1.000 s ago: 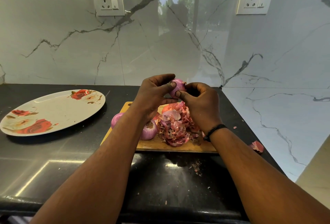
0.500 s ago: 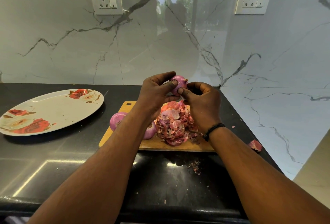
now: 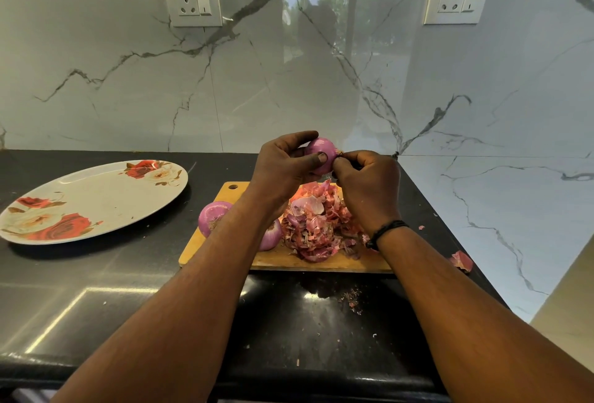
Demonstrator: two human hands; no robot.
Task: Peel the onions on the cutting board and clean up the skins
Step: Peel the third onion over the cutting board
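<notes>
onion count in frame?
3. One held up between left hand and right hand: held onion. Two on the cutting board: left onion, middle onion, partly behind the forearm. Skin pile may hide more.

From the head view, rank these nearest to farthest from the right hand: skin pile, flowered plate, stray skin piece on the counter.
1. Skin pile: on the cutting board, just below the right hand.
2. Stray skin piece: on the counter, off to the right.
3. Flowered plate: far left on the counter.
</notes>
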